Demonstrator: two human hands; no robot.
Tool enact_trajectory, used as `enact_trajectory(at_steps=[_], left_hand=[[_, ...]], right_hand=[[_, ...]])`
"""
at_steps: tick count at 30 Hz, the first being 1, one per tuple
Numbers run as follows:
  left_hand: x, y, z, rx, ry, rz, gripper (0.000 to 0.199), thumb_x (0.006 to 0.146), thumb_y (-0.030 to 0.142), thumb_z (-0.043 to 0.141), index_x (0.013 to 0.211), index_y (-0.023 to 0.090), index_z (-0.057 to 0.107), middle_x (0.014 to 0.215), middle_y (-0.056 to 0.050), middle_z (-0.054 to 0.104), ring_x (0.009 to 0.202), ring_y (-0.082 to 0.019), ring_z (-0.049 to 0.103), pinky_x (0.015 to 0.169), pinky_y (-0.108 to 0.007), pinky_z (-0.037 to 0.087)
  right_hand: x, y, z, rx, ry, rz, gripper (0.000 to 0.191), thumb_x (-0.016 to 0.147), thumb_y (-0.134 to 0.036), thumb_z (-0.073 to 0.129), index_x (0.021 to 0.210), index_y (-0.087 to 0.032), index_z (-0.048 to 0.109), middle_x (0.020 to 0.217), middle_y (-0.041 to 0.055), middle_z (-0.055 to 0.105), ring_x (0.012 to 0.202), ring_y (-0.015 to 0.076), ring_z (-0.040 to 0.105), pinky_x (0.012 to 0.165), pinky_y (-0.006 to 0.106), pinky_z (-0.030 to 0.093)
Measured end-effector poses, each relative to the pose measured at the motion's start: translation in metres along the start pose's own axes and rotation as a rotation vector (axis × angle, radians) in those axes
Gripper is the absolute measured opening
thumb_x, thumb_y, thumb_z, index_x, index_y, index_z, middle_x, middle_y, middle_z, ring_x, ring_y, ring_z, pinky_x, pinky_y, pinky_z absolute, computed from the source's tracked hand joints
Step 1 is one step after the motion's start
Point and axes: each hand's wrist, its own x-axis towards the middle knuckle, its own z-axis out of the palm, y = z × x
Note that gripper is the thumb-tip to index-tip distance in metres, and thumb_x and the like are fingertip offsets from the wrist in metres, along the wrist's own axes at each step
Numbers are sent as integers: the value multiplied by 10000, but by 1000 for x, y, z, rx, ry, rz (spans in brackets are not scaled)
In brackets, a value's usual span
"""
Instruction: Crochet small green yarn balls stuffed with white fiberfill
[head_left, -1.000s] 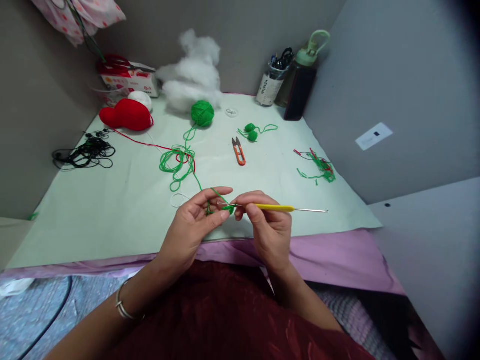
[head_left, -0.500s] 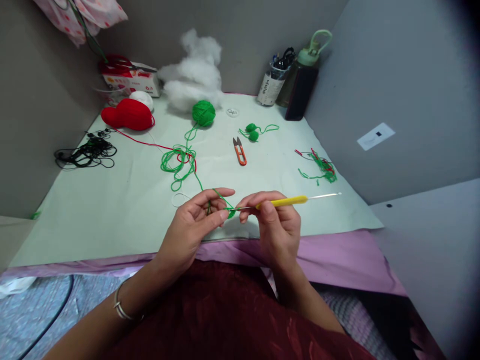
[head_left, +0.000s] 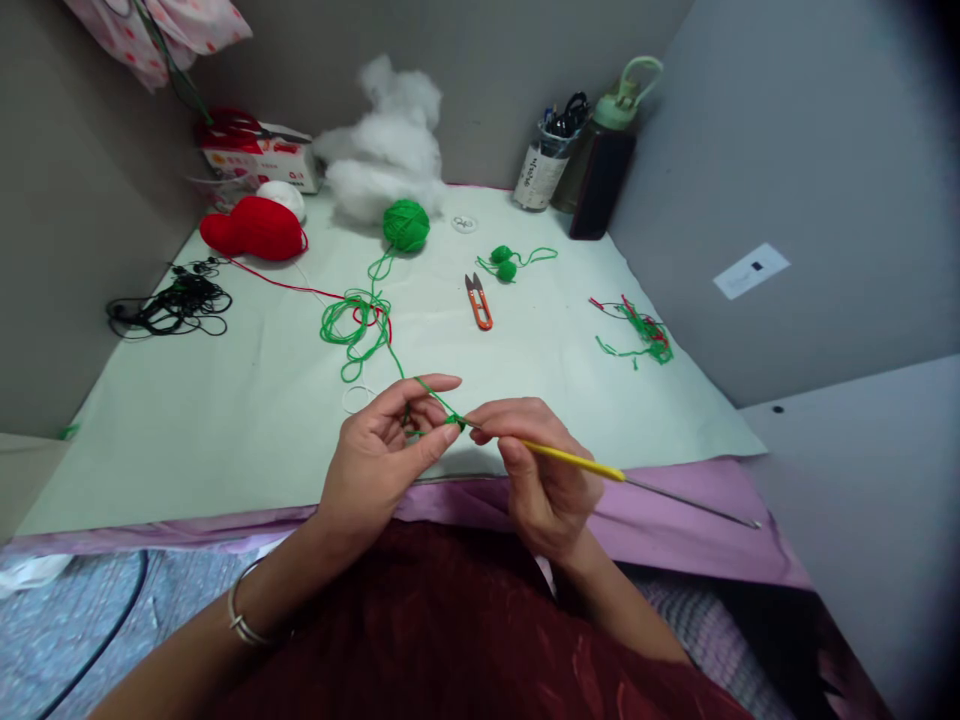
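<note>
Between thumb and fingers, my left hand (head_left: pixel 382 440) pinches a small green crocheted piece (head_left: pixel 455 422). Green yarn (head_left: pixel 397 362) runs over its raised index finger, back to a loose coil (head_left: pixel 352 325) and the green ball (head_left: pixel 406 226). My right hand (head_left: pixel 544 475) grips a crochet hook with a yellow handle (head_left: pixel 574 459). One metal tip meets the green piece, close to my left fingertips; the other end points down to the right. Whether a loop sits on the hook is too small to tell.
Orange thread snips (head_left: pixel 480 303) lie mid-table, below two small green balls (head_left: pixel 506 270). Red yarn (head_left: pixel 255 230), black cord (head_left: pixel 176 303) and white stuffing (head_left: pixel 386 150) are at left and back. Yarn scraps (head_left: pixel 646 335), a pen cup (head_left: pixel 541 175) and a bottle (head_left: pixel 581 170) stand or lie right.
The hook has tilted, its free end swinging down and toward me. My right hand has turned with it, and the green piece has shifted slightly left.
</note>
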Motion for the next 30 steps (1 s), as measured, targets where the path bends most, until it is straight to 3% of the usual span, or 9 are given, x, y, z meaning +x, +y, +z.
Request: enact_trajectory(at_steps=[5,9,12,15,17,19,25,28,30], left_hand=[[-2,0,3,-204,-38,-116,435,810,187,833,1230,247,736,759,44,623,711,-82,576,714,-183,492],[1,1,2,-484,-105,-346,457,814,217,832,1261,221,739,732,33,586,663,-67,528,666,-170,481],[5,1,-1,-577,-119,-410,401,811,188,818,1209,171,772,720,24,552,640,-54,477,629,-151,461],[5,2,-3,-537,-100,-344,377,804,172,816,1180,172,788,742,28,527,626,-42,446,603,-136,434],[4,2,-2,-452,-92,-293,364,801,191,825,1163,212,797,792,22,559,651,-47,478,629,-144,443],[2,1,0,-365,-86,-254,344,799,205,833,1140,247,806,833,12,600,685,-60,509,651,-155,447],[-1,-8,4,-293,-45,-169,384,799,210,850,1173,279,792,856,12,643,789,-86,560,782,-177,479],[0,-8,5,-453,-76,-284,410,803,234,843,1207,249,778,840,4,636,742,-82,546,731,-179,484],[3,-6,4,-561,-130,-389,404,801,229,834,1200,196,782,822,-2,610,666,-62,487,636,-160,457]], right_hand=[[-6,0,4,-319,-35,-132,247,977,-94,581,1178,-201,677,1049,85,726,959,186,707,785,325,616],[-12,0,5,-479,-52,-208,378,933,-73,652,1259,-262,685,1119,67,722,1050,205,707,828,338,628],[-11,0,5,-242,40,-38,323,985,-124,582,1235,-291,700,1057,44,732,971,197,708,792,358,622],[-5,1,6,121,170,215,236,1021,-186,534,1085,-271,745,905,26,710,778,164,669,682,343,588],[-1,2,7,289,210,292,220,1025,-215,542,1024,-267,756,887,20,696,716,143,639,627,319,562],[1,3,10,330,177,304,201,1015,-215,570,1029,-269,763,948,26,722,776,148,661,664,321,575],[-7,3,14,22,107,167,267,991,-118,591,1147,-275,740,1014,35,751,911,164,703,762,331,612],[-13,5,15,-249,46,-1,333,957,-106,648,1234,-275,721,1123,68,730,996,182,702,808,346,620],[-13,7,13,-248,66,-6,323,962,-114,642,1229,-275,723,1100,65,728,987,187,700,801,354,615]])
